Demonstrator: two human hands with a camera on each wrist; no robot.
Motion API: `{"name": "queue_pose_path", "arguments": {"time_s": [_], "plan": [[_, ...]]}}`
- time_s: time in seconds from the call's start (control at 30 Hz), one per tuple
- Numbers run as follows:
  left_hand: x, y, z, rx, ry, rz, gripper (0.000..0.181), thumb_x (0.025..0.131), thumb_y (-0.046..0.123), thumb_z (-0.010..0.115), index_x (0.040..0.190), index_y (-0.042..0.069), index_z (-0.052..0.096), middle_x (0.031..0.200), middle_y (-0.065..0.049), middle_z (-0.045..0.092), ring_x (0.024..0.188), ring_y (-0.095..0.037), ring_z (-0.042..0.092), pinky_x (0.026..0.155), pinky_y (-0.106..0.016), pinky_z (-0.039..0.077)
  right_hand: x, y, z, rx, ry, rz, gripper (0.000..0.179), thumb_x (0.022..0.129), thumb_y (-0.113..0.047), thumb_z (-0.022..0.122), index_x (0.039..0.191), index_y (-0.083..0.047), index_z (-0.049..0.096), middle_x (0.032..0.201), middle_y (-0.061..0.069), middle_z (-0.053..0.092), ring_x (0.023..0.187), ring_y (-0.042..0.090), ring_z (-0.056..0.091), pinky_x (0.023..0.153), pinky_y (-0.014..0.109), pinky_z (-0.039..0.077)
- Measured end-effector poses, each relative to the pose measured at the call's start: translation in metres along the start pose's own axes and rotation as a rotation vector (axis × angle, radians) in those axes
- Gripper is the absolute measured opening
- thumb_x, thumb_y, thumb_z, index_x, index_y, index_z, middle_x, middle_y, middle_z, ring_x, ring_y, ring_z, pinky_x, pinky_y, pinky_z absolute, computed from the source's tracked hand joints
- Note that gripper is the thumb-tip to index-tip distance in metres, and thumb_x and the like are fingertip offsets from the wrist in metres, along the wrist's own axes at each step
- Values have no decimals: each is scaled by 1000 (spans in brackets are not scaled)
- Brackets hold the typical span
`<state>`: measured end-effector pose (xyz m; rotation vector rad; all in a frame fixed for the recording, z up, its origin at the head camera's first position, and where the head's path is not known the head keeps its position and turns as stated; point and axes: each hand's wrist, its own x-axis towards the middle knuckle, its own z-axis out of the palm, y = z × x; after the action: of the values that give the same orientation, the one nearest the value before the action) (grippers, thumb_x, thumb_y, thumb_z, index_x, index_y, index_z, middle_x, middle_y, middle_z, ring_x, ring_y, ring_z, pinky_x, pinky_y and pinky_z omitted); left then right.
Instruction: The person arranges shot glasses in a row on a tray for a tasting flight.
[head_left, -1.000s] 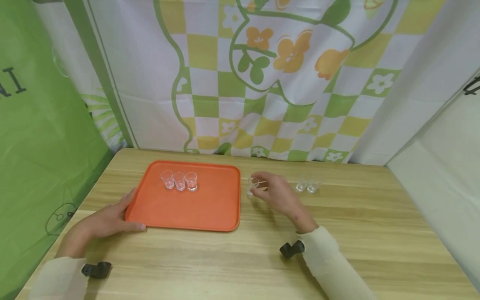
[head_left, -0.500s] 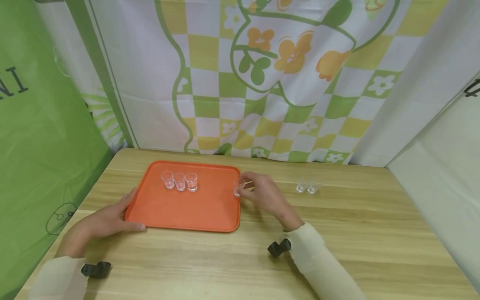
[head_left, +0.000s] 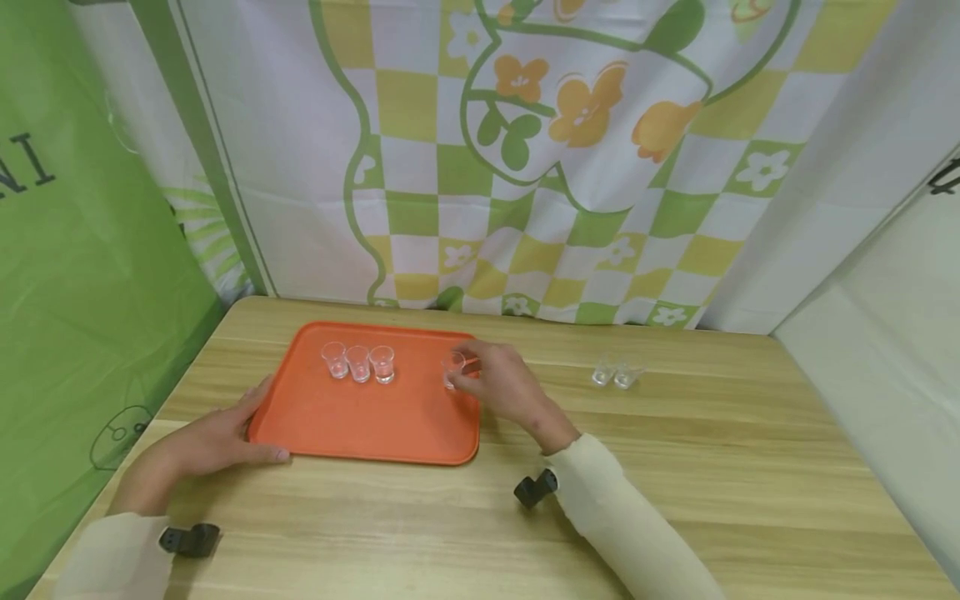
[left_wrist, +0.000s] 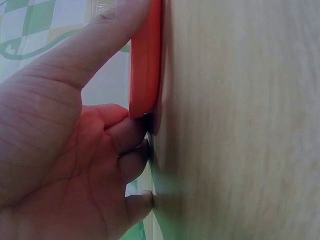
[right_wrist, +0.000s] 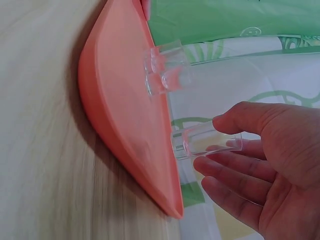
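Observation:
My right hand [head_left: 501, 382] pinches a small clear shot glass [head_left: 450, 367] by its upper part, over the right side of an orange tray [head_left: 367, 425]. In the right wrist view the glass [right_wrist: 202, 140] is upright relative to the tray; whether its base touches the tray I cannot tell. My left hand [head_left: 213, 437] holds the tray's near left corner, with the thumb at the front rim and fingers along the left side. Three more shot glasses [head_left: 359, 363] stand in a row, close together, at the tray's back left.
Two clear shot glasses [head_left: 613, 372] stand close together on the wooden table [head_left: 712, 433], right of the tray. A patterned cloth [head_left: 525, 250] hangs behind the table's back edge. Green fabric [head_left: 97, 250] hangs at the left.
My right hand has carried the shot glass leftward from the table beside the tray, across its right rim, to over the tray. The left hand and the tray have stayed put.

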<state>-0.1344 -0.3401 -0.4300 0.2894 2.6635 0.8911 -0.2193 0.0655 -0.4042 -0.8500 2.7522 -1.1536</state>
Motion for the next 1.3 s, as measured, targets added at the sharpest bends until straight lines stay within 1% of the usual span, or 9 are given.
{"name": "queue_pose_path", "arguments": {"time_s": [0.2, 0.43, 0.6, 0.73, 0.83, 1.03, 1.3], "plan": [[-1, 0, -1, -10, 1, -3, 119, 87, 48, 81, 165, 4, 2, 158, -45, 9, 141, -66, 18, 107, -79, 21, 8, -6, 7, 13, -22, 12, 40, 95, -18, 77, 130, -2, 67, 121, 9, 71, 102, 21, 72, 86, 31, 58], [-2, 1, -1, -2, -4, 14, 117, 88, 44, 81, 164, 0, 3, 157, -46, 10, 139, -67, 20, 105, -79, 24, 17, -12, 16, 19, -35, 23, 42, 95, -18, 77, 132, -1, 67, 121, 9, 70, 103, 22, 72, 85, 30, 58], [-1, 0, -1, -6, -3, 10, 117, 87, 45, 81, 164, 1, 3, 158, -45, 9, 140, -66, 18, 106, -79, 22, 22, -14, 23, 29, -39, 10, 39, 94, -16, 78, 129, -1, 68, 118, 8, 70, 102, 20, 72, 85, 29, 57], [-1, 0, -1, -10, -7, 7, 118, 88, 46, 80, 164, 2, 2, 158, -45, 8, 140, -67, 18, 106, -79, 22, 26, -16, 27, 14, -40, 2, 36, 94, -16, 78, 127, -3, 69, 115, 6, 70, 101, 17, 72, 84, 26, 57], [-1, 0, -1, -14, -10, 5, 119, 88, 47, 80, 164, 1, 1, 158, -45, 8, 140, -67, 18, 107, -79, 21, 30, -17, 29, 5, -39, -6, 38, 94, -17, 78, 128, -2, 68, 116, 6, 71, 101, 17, 72, 84, 25, 56], [0, 0, -2, -14, -13, 6, 119, 88, 46, 80, 164, 2, 1, 158, -45, 8, 140, -67, 19, 107, -79, 22, 35, -21, 33, 27, -51, 1, 38, 95, -17, 77, 128, -2, 68, 116, 6, 70, 102, 19, 72, 83, 24, 57], [1, -1, -2, -22, -14, -1, 119, 87, 47, 80, 165, 5, 0, 160, -43, 8, 141, -66, 19, 106, -79, 22, 39, -25, 35, -11, -51, 16, 39, 95, -19, 77, 130, -5, 69, 118, 4, 71, 99, 15, 72, 79, 25, 57]]}}
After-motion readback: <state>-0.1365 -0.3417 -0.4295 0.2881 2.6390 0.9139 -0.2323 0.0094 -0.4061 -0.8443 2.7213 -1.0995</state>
